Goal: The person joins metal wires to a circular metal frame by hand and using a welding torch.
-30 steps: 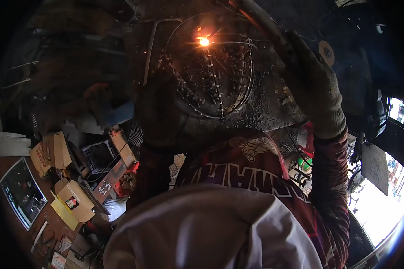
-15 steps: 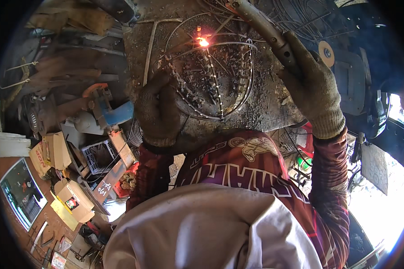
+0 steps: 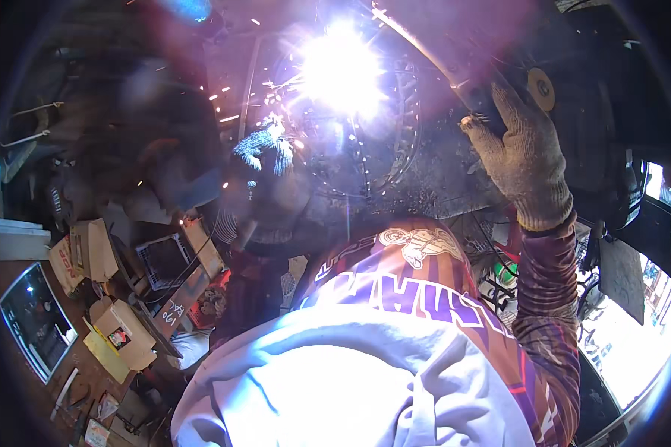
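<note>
tool (image 3: 441,62) sits in the right grip (image 3: 525,153) (gloved).

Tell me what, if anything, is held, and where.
Gloved right hand: a long, brownish, metal-looking tube, by its near end. Left hand: too obscured to tell.

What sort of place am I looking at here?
Most likely a welding or metalworking shop: a blinding white glare lights the work, bright sparks fly beside it, and the gloved right hand holds a long tool.
</note>
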The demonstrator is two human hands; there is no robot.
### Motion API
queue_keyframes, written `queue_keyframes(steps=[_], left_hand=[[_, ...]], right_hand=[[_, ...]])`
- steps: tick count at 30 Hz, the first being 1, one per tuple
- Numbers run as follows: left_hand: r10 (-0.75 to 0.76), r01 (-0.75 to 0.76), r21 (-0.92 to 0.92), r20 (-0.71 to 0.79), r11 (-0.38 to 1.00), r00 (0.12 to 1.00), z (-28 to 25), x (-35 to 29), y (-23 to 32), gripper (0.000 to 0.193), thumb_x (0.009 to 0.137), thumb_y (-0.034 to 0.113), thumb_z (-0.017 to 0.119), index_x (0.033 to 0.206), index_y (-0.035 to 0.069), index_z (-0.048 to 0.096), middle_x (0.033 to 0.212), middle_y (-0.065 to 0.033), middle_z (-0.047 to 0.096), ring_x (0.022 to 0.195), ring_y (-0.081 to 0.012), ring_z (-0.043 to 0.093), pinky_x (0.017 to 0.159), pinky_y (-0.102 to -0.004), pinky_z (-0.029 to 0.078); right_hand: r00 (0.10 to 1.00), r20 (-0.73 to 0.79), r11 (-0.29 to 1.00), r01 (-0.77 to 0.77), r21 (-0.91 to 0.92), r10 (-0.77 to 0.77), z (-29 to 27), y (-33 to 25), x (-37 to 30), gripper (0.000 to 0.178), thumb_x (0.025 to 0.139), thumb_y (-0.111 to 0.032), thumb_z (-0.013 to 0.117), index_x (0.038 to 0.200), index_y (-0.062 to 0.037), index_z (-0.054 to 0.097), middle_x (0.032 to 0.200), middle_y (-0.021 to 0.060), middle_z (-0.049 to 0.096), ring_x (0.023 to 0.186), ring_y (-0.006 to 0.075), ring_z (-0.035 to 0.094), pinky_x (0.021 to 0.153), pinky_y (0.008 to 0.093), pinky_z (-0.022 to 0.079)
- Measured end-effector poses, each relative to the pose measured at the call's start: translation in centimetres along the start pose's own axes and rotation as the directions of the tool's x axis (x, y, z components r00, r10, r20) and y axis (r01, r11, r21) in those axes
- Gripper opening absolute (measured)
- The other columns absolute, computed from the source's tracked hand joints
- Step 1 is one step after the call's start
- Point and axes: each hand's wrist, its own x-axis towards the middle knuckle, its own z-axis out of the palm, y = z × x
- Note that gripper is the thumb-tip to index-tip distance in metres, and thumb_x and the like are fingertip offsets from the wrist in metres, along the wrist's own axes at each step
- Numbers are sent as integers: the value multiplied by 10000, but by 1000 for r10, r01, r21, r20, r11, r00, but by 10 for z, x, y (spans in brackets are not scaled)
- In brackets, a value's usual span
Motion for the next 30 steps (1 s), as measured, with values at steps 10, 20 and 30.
queue_keyframes(steps=[10,20,30], left_hand=[[-36,36,-80,0,996,999,3,2,-3,356,946,51,695,1293,-14,650,1236,-180,688,1093,-280,690,971,-382,565],[-61,56,-142,-35,988,997,10,6,1,269,991,31,692,1255,-22,675,1193,-156,731,1113,-223,697,983,-346,566],[-59,59,-19,14,998,998,2,14,14,225,976,-17,696,1201,-16,701,1205,-171,730,1129,-238,702,985,-356,578]], right_hand=[[933,-258,967,234,-96,-252,10,15,2,487,928,-106,757,1380,1,609,1290,200,666,1097,332,703,952,387,584],[935,-67,906,318,-278,-349,6,8,8,593,932,-124,729,1500,-157,560,1372,127,672,1219,286,689,922,392,595],[999,-27,998,47,38,-46,5,-1,7,698,946,-200,733,1580,-161,443,1244,191,712,1107,373,723,881,429,587]])
